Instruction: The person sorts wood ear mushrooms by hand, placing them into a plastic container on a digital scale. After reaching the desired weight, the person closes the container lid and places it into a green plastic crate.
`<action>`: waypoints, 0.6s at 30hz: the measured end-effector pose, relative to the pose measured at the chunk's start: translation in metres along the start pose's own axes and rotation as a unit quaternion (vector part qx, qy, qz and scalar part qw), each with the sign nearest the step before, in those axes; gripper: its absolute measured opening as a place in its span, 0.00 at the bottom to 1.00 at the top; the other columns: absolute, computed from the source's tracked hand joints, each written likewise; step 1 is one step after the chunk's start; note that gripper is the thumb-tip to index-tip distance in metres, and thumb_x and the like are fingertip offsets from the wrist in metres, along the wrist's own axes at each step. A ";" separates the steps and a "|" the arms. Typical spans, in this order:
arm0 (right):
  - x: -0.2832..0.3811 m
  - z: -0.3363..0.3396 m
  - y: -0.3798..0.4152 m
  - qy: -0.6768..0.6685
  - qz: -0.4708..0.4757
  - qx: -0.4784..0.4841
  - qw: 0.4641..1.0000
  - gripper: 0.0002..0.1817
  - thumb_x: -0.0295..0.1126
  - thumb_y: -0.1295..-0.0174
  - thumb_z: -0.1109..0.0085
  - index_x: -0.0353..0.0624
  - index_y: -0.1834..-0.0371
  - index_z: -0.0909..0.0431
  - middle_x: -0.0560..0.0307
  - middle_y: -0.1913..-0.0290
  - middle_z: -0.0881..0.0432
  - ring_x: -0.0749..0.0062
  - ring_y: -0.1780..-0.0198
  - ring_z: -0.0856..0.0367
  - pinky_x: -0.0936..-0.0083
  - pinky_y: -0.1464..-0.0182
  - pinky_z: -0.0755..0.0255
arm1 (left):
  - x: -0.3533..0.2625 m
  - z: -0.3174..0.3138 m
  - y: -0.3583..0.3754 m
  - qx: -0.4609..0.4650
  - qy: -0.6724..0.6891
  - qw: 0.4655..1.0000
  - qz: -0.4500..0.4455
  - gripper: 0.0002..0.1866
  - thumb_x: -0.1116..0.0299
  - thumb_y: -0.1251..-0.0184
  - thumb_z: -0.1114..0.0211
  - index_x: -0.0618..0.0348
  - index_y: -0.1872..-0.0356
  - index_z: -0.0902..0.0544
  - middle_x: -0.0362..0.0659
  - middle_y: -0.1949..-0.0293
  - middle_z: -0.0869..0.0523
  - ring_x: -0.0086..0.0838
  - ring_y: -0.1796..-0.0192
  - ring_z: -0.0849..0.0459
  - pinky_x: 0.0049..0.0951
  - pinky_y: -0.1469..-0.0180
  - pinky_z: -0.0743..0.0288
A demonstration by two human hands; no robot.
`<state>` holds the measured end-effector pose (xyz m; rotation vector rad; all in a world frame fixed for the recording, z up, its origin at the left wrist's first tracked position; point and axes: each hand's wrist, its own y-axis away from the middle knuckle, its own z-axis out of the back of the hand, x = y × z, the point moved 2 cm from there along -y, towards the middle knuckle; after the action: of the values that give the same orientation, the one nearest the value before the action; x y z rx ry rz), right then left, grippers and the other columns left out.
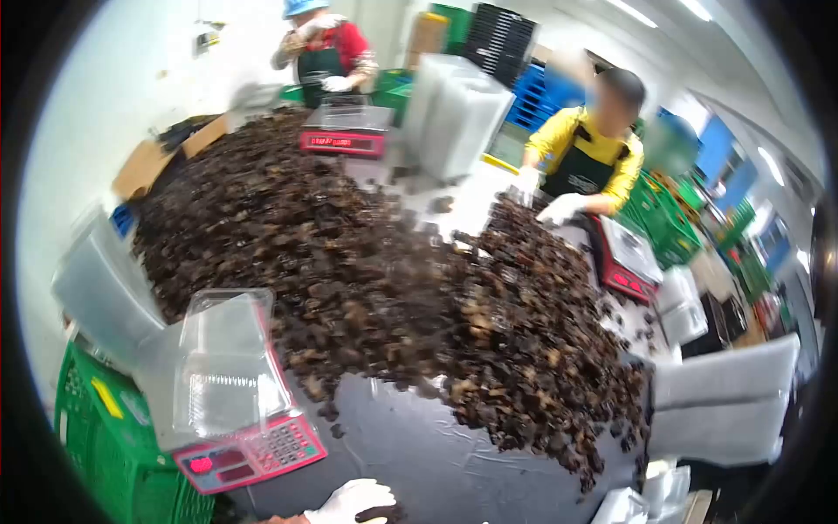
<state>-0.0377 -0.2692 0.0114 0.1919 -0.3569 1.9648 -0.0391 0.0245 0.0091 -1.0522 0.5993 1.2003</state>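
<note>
My left hand (349, 501), in a white glove, is at the bottom edge of the head view, low over the dark table top (406, 445). Its fingers curl over a few dark brown pieces (377, 513), which look like wood ear mushroom; part of the grip is cut off by the frame. Just beyond it stands a pink-rimmed scale (253, 454) with a clear plastic tub (223, 380) on its plate. A large heap of the same crinkled dark pieces (349, 271) spreads across the table. My right hand is out of view.
Opposite, a person in yellow sleeves (602, 166) works beside a red scale (630, 262); another person in red (336, 61) stands behind a further scale (345, 140). Stacked clear tubs (454, 113) stand at the back. A green crate (122, 437) is at the left, white tubs (724, 402) at the right.
</note>
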 end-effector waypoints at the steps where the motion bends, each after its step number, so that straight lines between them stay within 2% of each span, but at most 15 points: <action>1: 0.002 0.002 0.001 -0.001 -0.014 0.005 1.000 0.31 0.34 0.39 0.38 0.38 0.30 0.27 0.34 0.26 0.31 0.38 0.25 0.34 0.39 0.24 0.43 | -0.003 0.003 -0.003 0.006 -0.004 1.000 -0.004 0.21 0.67 0.45 0.27 0.55 0.47 0.14 0.51 0.45 0.13 0.49 0.39 0.17 0.54 0.31 0.28; 10: 0.008 0.013 -0.008 -0.022 -0.036 0.031 0.999 0.31 0.32 0.39 0.37 0.37 0.30 0.27 0.33 0.26 0.31 0.35 0.25 0.34 0.38 0.24 0.44 | -0.005 0.004 -0.006 0.024 -0.025 0.999 0.000 0.22 0.68 0.45 0.28 0.54 0.46 0.14 0.50 0.45 0.13 0.50 0.39 0.18 0.52 0.31 0.28; 18: 0.007 0.012 -0.006 -0.025 -0.029 0.014 0.999 0.31 0.32 0.39 0.36 0.38 0.30 0.27 0.34 0.26 0.31 0.37 0.25 0.34 0.40 0.24 0.44 | -0.005 0.003 -0.003 0.023 -0.028 0.999 -0.001 0.22 0.69 0.45 0.28 0.54 0.45 0.14 0.50 0.43 0.13 0.51 0.38 0.18 0.51 0.31 0.28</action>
<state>-0.0356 -0.2647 0.0262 0.2667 -0.3535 1.9102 -0.0379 0.0251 0.0159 -0.9760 0.5789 1.2044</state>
